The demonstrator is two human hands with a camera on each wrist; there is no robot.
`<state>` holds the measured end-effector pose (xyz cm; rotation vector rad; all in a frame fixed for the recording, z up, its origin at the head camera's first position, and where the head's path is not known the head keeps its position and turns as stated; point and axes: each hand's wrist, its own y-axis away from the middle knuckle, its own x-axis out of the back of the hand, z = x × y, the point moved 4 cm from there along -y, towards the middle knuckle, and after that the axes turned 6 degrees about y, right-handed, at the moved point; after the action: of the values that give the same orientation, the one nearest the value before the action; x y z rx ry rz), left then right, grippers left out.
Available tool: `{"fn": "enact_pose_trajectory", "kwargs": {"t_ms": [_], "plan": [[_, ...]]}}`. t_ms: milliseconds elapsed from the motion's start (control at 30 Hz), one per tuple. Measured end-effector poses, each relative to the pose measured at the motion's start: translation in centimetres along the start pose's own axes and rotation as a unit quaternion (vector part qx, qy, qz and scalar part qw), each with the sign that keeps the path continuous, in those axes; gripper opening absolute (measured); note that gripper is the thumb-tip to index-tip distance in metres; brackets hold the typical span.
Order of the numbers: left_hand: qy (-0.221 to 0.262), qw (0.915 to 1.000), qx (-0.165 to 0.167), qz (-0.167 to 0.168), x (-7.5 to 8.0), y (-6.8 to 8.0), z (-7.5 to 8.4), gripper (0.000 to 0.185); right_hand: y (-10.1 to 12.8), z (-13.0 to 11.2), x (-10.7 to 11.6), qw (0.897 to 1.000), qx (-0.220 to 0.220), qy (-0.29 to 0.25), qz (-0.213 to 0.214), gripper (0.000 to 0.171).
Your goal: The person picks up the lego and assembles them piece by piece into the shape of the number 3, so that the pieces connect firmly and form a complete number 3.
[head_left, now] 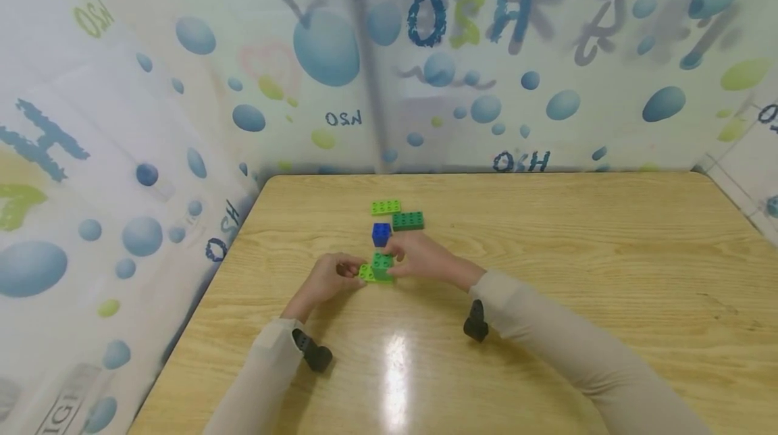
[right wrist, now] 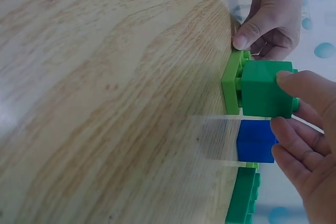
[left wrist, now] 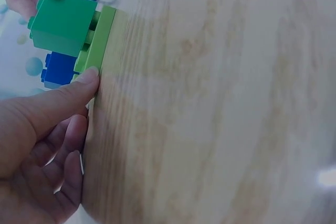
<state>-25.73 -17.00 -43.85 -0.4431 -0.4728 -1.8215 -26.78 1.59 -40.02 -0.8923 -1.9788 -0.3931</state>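
My left hand (head_left: pixel 325 281) pinches the left end of a flat light green toy building brick (left wrist: pixel 102 40) lying on the table. With thumb and fingers, my right hand (head_left: pixel 422 261) grips a square green building brick (right wrist: pixel 266 88) over the other end of the flat one. In both wrist views, studs of the flat brick show in a narrow gap beneath the green brick. Just behind, close to my right fingers, stands a blue building brick (head_left: pixel 381 234).
A dark green flat brick (head_left: pixel 408 221) and another light green flat brick (head_left: pixel 385 207) lie farther back on the wooden table (head_left: pixel 547 232). A patterned curtain (head_left: pixel 462 111) hangs along the table's back edge and left side.
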Motion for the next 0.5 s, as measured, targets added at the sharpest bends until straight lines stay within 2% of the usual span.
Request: {"fn": "enact_pose_trajectory", "kwargs": {"t_ms": [233,500], "plan": [[-0.004,1.0000,-0.003,-0.001,0.00,-0.11,-0.05,0.033,-0.12,-0.07,-0.25,0.999,0.015,0.037,0.002,0.031],[-0.004,0.9999,-0.010,-0.006,-0.07,-0.23,-0.23,0.033,0.07,-0.02,-0.33,1.000,0.019,0.009,0.010,0.030]]}}
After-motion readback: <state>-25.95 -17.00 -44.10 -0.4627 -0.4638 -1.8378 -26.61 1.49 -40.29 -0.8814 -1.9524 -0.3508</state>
